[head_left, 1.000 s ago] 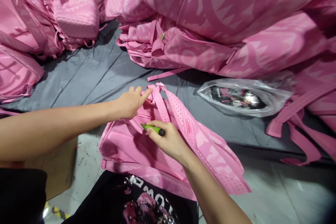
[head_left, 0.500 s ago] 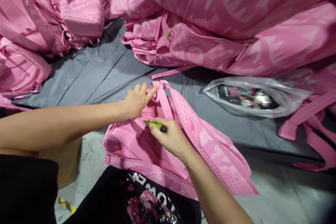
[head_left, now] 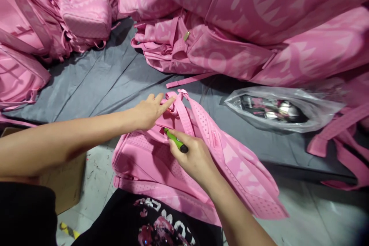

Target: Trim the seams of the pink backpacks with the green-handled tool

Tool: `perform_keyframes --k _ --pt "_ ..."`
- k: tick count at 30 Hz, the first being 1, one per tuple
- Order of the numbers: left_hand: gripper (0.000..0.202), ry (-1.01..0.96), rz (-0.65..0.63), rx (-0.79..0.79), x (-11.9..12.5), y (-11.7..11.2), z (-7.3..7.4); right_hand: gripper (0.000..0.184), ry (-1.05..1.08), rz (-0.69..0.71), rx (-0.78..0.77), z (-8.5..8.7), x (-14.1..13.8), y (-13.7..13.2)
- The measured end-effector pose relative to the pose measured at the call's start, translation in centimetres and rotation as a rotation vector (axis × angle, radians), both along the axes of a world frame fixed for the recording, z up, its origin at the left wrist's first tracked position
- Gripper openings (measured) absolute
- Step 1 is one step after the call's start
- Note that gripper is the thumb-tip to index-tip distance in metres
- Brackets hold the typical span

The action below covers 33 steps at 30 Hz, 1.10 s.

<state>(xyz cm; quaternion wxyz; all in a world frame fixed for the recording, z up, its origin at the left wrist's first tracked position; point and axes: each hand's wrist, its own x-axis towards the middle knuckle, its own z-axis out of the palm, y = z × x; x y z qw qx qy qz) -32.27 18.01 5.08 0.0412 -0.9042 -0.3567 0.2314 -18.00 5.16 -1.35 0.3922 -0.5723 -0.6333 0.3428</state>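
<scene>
A pink patterned backpack (head_left: 155, 157) lies slanted over my lap and the edge of the grey-covered surface, its dotted padded straps turned up. At its top end, my left hand (head_left: 150, 113) grips the fabric beside the webbing loop, the index finger stretched over it. What its thumb does is partly hidden. My right hand (head_left: 191, 152) is closed around a small green pen-like tool (head_left: 176, 141) with a black end. The dark tip of this tool is at the backpack's fabric, just below my left hand.
Large pink bags (head_left: 230, 46) are piled along the back, with more pink bags (head_left: 83, 11) at the left. A clear plastic bag (head_left: 323, 113) with dark and shiny pieces inside lies right on the grey cover (head_left: 95, 80). A cardboard box (head_left: 66, 184) stands on the floor.
My right hand has shifted slightly right and down, and the green tool now slants more, with its tip against the fabric. The left hand stays at the backpack's top. The view has shifted slightly.
</scene>
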Motion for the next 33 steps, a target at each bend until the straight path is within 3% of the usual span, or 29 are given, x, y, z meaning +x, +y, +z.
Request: perform_keyframes --k 5,12,21,33 --pt "0.098 -0.058 -0.008 0.007 -0.3 0.2 -0.5 0.033 0.107 0.04 -0.012 -0.2 -0.5 0.8" --pt "0.097 -0.139 0.013 0.006 -0.7 0.2 -1.2 0.033 -0.038 0.005 0.009 0.3 -1.2 0.9" --pt "0.099 -0.131 0.026 -0.008 -0.4 0.2 -0.9 0.033 -0.164 0.057 0.033 0.6 -1.3 1.0" --pt "0.097 -0.118 0.045 -0.017 -0.2 0.2 -1.1 0.032 -0.296 0.011 0.101 0.2 -1.8 0.9"
